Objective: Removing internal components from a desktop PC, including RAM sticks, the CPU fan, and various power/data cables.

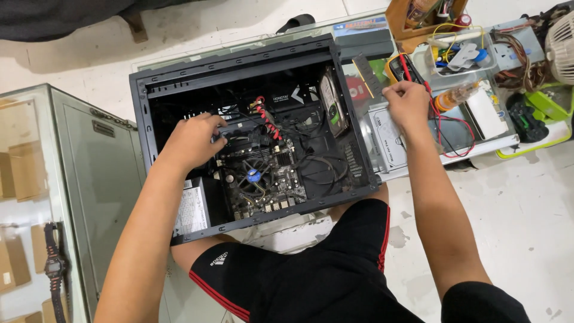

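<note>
My left hand grips a part inside the open computer case, bracing it, while my right hand pinches a memory stick beside the multimeter.

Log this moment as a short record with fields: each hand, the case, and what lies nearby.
Left hand: inside the open computer case, fingers on cables above the motherboard
Right hand: outside the case, pinching a memory stick
Case: on its side, side panel off
Inside: cooler fan, hard drive
Nearby: yellow multimeter, wristwatch in the glass cabinet
</note>
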